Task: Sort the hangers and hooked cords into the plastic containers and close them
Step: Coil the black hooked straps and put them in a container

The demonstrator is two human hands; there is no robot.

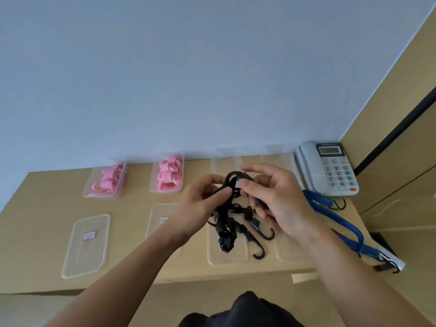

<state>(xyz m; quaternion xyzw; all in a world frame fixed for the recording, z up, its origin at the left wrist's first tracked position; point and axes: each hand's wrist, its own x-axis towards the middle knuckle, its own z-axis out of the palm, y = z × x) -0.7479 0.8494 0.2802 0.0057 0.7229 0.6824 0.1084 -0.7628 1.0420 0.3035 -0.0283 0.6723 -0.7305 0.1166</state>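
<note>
We hold the black hooked cords [227, 223] in the air over the middle of the counter [47, 204]. Both grips are narrow. The left hand [203, 204] pinches the coiled top loop and the right hand [276, 199] pinches it from the other side. Tails and hooks dangle above a clear lid [236, 260].

We judge the bundle light, limp, springy and quick to snag, so it is best taken at the coil, never by the hooks.

Pink hangers [107, 181] already fill two containers [152, 184] at the far edge. A blue hooked cord [349, 227] lies along the right edge.
</note>
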